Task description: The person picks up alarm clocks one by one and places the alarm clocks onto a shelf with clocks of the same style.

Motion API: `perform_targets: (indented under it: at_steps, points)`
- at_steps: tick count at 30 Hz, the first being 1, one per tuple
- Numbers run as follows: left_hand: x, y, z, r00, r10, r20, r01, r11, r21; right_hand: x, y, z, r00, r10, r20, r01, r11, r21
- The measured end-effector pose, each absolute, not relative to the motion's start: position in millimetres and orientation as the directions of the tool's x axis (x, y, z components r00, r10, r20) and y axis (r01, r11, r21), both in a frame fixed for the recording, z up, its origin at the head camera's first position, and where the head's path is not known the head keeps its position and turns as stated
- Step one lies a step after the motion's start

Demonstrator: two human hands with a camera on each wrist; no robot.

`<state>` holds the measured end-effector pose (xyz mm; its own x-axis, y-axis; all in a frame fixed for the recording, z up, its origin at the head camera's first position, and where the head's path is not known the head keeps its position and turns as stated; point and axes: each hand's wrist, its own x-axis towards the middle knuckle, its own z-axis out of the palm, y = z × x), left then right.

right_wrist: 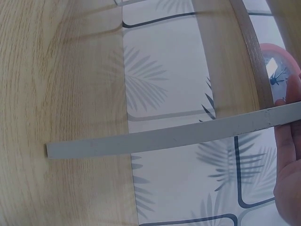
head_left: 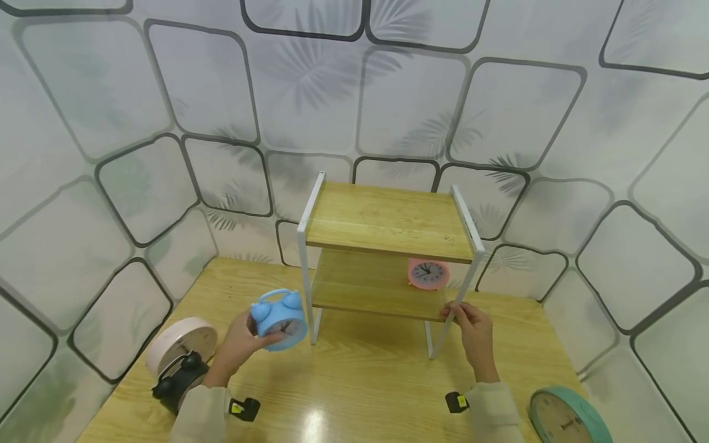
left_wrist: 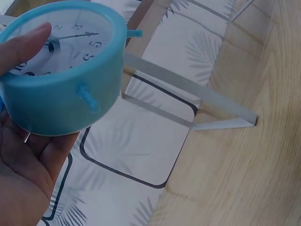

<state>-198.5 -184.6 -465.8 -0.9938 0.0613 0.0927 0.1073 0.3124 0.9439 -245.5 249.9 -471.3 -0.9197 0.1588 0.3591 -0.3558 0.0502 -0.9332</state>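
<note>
My left hand (head_left: 240, 344) grips a light blue twin-bell alarm clock (head_left: 277, 312), held up left of a small two-tier shelf rack (head_left: 388, 221). In the left wrist view the thumb lies over the face of the blue clock (left_wrist: 61, 106), its short feet showing on the side. My right hand (head_left: 475, 329) pinches the rack's white right front leg (head_left: 469, 280) at the level of the lower board. A pink alarm clock (head_left: 428, 275) stands at the right end of that lower board (head_left: 360, 277), its top hidden by the upper board.
At the left edge of the wooden table (head_left: 354, 387) are a pale pink round clock (head_left: 180, 338) and a black twin-bell alarm clock (head_left: 183, 381), partly behind my left forearm. A green round clock (head_left: 570, 415) is at the front right. Patterned wall covering (head_left: 310, 92) rises behind the rack.
</note>
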Motion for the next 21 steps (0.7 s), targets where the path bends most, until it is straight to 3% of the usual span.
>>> perform_targets:
  at_steps: [11, 21]
  points:
    - [-198.3, -161.5, -450.8, -0.974, 0.184, 0.129, 0.185, 0.332, 0.925, -246.5, 251.4, -472.6, -0.921, 0.170, 0.351, -0.346, 0.059, -0.936]
    - [-204.3, -123.6, -434.7, -0.940, 0.284, 0.190, 0.264, 0.249, 0.932, -246.0, 251.1, -472.2, -0.921, 0.162, 0.354, -0.352, 0.045, -0.935]
